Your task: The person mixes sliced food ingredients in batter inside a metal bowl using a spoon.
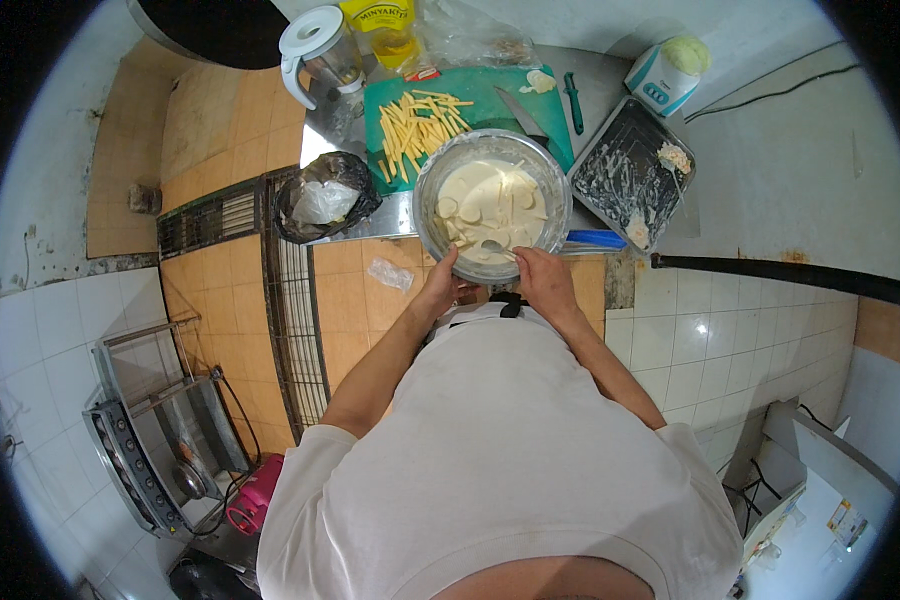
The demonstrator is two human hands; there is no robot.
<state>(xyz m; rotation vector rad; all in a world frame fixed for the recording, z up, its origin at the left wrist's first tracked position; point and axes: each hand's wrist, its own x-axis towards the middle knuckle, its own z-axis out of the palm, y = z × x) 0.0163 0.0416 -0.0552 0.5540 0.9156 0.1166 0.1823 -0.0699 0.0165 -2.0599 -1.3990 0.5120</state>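
A round metal bowl [425,185] stands at the near edge of the worktop, overlapping the green cutting board. Creamy pale batter [485,185] fills its lower part, with round slices and sticks coated in it. My left hand [444,285] is closed on the bowl's near rim, thumb at the edge and fingers underneath. Between the fingers of my right hand [547,282] is a metal spoon [497,247], its head over the batter at the near side. Yellow potato sticks [420,128] lie heaped on the cutting board [485,85] behind the bowl.
A knife [521,112] and a green-handled tool [573,103] lie behind the bowl. On the right are a floury black tray [610,150], a blue handle [597,238] and a kitchen scale [660,80]. On the left stand a black plastic bag [360,205] and a blender jug [320,50].
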